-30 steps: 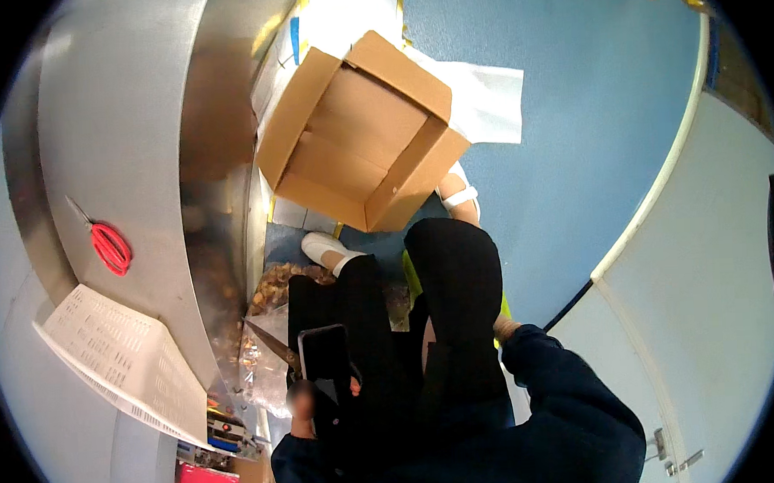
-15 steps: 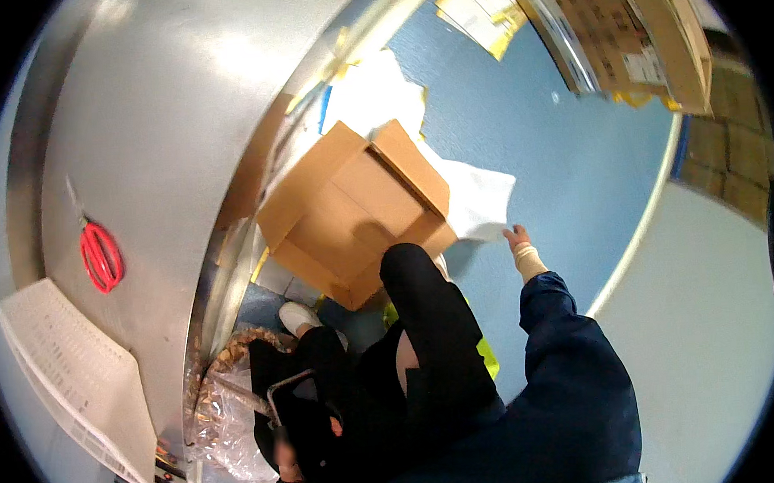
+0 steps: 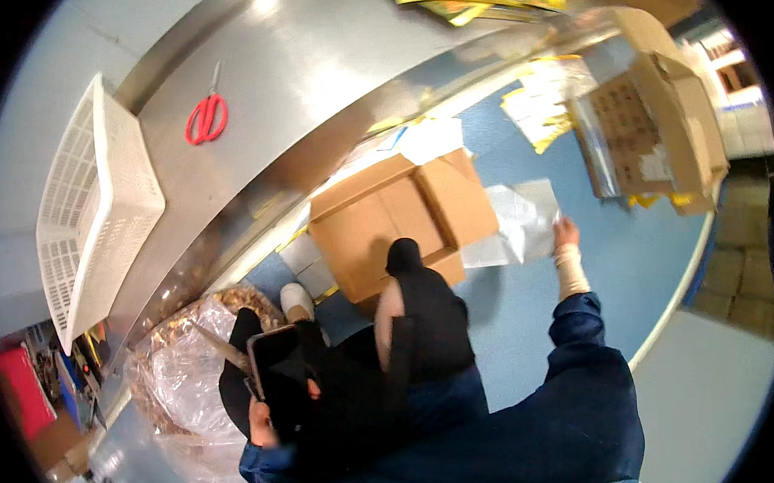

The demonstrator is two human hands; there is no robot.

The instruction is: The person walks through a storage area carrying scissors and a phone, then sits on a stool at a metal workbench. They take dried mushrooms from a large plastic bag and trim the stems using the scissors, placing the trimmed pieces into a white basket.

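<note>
My left hand (image 3: 261, 424) had its fingers wrapped round a dark phone (image 3: 280, 358), with a pointed blade (image 3: 219, 342) jutting beside it toward a clear plastic bag (image 3: 194, 366); a careless swing could have slit the plastic. My right hand (image 3: 565, 235) reached far out to the white sheet (image 3: 526, 222), which lay on the blue floor (image 3: 516, 339) beside the open carton (image 3: 467, 199). Those fingers were narrow at its edge, but I couldn't tell whether they pinched it. A weak grip risked slipping; a hard tug, tearing.
</note>
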